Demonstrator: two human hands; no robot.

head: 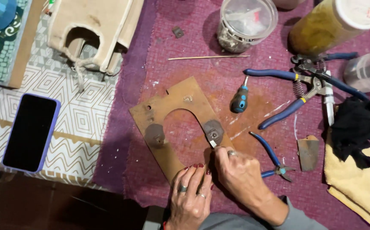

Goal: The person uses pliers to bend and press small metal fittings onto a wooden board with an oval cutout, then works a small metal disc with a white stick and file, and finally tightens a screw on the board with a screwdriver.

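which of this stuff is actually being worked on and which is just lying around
In use:
- brown cut-out board, pressed down by the left hand
- small metal blade, held by the right hand at the board's grey patch

Lying about:
- phone
- short screwdriver
- blue spring pliers
- small blue pliers
- thin wooden stick
- clear jar
- black cloth

brown board point(177, 104) | magenta cloth point(202, 38) | blue-handled pliers point(272, 157) | white geometric-patterned mat point(82, 110) | black phone point(30, 132), lilac case

Left of the rusty flat metal plate point(174, 123) lies a rectangular purple-cased phone point(30, 133), dark screen up; beyond the plate stands a clear lidded plastic jar point(245, 24).
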